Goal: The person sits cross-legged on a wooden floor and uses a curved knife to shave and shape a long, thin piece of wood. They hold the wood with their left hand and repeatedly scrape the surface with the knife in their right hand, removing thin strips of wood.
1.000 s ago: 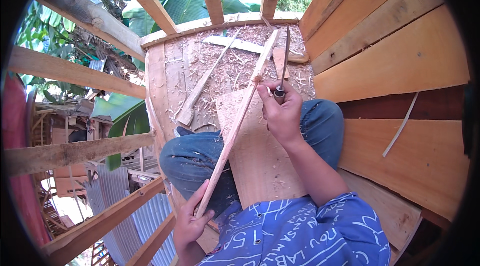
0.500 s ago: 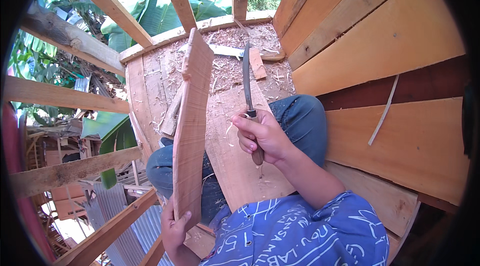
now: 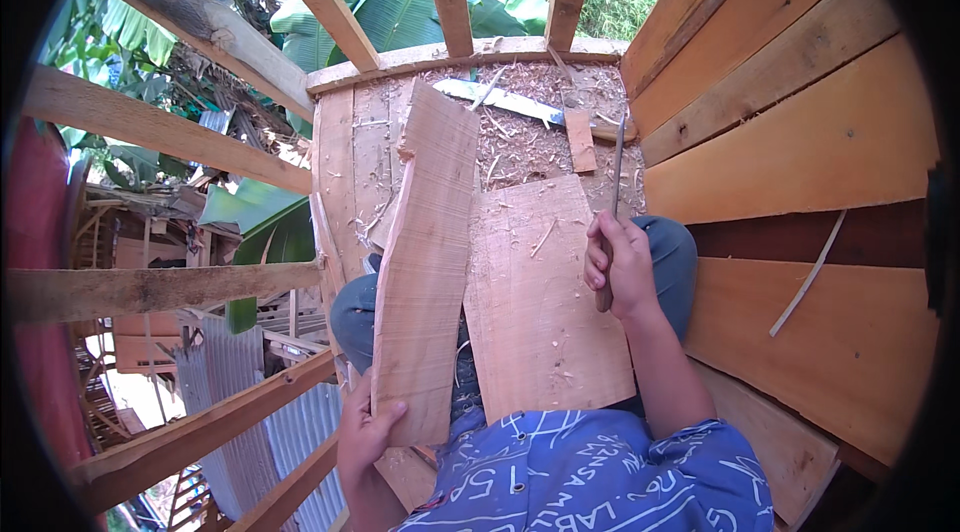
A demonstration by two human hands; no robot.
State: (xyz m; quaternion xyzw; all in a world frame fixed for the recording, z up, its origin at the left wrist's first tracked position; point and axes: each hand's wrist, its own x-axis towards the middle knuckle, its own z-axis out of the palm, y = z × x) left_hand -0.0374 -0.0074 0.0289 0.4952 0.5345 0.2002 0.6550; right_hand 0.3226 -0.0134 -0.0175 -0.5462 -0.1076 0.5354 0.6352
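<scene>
**Plank in one hand, knife in the other**

I see my left hand (image 3: 368, 432) wrapped around the lower end of a long plank (image 3: 428, 252), held flat-side up over my lap. My right hand (image 3: 622, 267) is closed on a knife (image 3: 612, 194), blade pointing away, beside a wider board (image 3: 545, 297) resting on my knees.

A plank floor (image 3: 345, 162) fills the upper centre of the frame, strewn with wood shavings (image 3: 520, 147); a machete (image 3: 500, 100) and a small wood offcut (image 3: 580, 140) lie on it.

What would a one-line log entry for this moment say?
left hand: grips wood slab at its near end | right hand: holds knife, blade up | flat board: across lap
</scene>
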